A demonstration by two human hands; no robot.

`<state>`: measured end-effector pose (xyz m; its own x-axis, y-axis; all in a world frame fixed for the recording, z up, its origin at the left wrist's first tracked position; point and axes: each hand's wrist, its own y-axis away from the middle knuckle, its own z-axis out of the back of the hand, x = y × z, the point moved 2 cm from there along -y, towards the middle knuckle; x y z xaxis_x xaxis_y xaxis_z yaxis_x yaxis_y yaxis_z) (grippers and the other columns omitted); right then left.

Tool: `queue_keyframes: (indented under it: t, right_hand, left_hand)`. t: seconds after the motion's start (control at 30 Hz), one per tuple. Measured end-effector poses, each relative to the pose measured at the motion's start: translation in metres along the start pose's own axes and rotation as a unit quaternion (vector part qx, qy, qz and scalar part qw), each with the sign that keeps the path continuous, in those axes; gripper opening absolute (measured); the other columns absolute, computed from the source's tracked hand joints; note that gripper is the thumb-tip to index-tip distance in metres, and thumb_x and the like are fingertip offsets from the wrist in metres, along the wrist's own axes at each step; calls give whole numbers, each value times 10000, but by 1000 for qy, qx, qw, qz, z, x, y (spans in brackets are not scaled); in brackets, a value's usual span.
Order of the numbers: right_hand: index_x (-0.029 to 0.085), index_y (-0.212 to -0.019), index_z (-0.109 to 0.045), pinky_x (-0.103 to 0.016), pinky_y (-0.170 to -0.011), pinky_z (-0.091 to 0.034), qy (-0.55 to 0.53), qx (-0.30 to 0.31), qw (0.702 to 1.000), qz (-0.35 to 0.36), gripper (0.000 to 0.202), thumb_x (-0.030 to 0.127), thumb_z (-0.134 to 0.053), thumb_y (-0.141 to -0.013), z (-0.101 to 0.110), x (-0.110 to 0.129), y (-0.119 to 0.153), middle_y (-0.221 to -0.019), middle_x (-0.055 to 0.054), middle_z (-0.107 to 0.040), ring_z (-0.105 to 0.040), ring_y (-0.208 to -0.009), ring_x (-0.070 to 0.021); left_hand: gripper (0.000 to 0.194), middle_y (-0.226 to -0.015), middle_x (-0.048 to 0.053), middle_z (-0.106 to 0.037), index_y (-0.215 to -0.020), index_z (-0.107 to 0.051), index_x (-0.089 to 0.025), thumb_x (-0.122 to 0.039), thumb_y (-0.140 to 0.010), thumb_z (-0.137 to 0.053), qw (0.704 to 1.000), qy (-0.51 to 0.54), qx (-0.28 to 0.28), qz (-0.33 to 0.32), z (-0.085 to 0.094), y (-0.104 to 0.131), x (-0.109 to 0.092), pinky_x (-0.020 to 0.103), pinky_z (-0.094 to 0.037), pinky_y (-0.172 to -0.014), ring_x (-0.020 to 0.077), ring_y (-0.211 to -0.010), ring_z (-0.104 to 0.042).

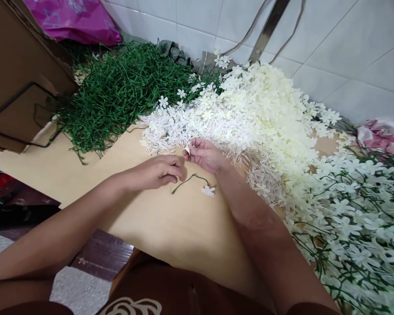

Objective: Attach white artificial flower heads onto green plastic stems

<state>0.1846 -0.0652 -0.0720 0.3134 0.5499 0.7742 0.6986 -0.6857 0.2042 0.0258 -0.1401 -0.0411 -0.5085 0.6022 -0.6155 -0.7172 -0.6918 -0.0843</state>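
My right hand [205, 155] pinches a small white artificial flower [188, 148] between thumb and fingertips, at the front edge of the flower pile. Just left of it, my left hand [162, 171] hovers palm down with its fingers curled in. Whatever those fingers may hold is hidden. On the tan board [170, 223] below both hands lies a single white flower [208, 190] on a bent green stem [192, 177], its free end close to my left fingertips.
Loose green stems [128, 87] are heaped at the back left, beside a cardboard box [22, 74]. White and cream flower heads [265, 105] spread across the middle and right. Stemmed flowers [357, 218] pile up at the near right. A tiled wall [331, 48] stands behind.
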Motion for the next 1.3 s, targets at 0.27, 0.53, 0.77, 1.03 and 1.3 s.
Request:
queue_keyframes:
  t: [0.27, 0.53, 0.77, 1.03, 1.3]
  right_hand:
    - [169, -732, -565, -180, -676, -547, -8, -3, 1000, 7, 259, 134, -810, -658, 2, 1, -1, -628, 73, -600, -653, -658, -61]
    - [160, -714, -569, -200, -688, -550, -29, -22, 999, -4, 247, 80, -797, -660, 0, 3, -1, -617, 69, -594, -652, -651, -75]
    - [172, -716, -565, -213, -702, -533, -29, -23, 999, 0, 266, 97, -809, -638, 3, 2, -2, -631, 71, -589, -636, -664, -78]
    - [184, -738, -548, -200, -582, -471, -11, -17, 996, 85, 296, 220, -821, -631, 11, 25, 3, -598, 78, -562, -533, -545, -60]
    - [208, -743, -573, -317, -842, -537, 54, -23, 986, 156, 378, 357, -876, -573, 13, 43, 7, -738, 51, -590, -638, -800, -112]
  left_hand:
    - [284, -871, 49, -620, -920, -691, -218, -67, -883, -453, 991, -83, -10, -107, -19, -13, -28, 269, -466, -738, 137, -803, -560]
    - [169, -1014, 64, -653, -944, -623, -202, -82, -876, -525, 964, -174, -11, -201, -50, -29, -69, 327, -429, -824, 176, -892, -571]
    - [162, -781, 21, -663, -843, -573, -179, -96, -896, -445, 985, -98, -86, -111, -65, -47, -75, 308, -422, -730, 148, -708, -558]
    - [132, -568, -64, -385, -798, -516, -190, -317, -808, -550, 858, 368, -269, 237, -3, -60, -32, 209, -298, -449, 78, -461, -347]
    - [302, -516, -51, -381, -648, -525, -177, -406, -844, -530, 870, 297, -249, 304, 11, -59, -6, 221, -265, -460, 83, -456, -317]
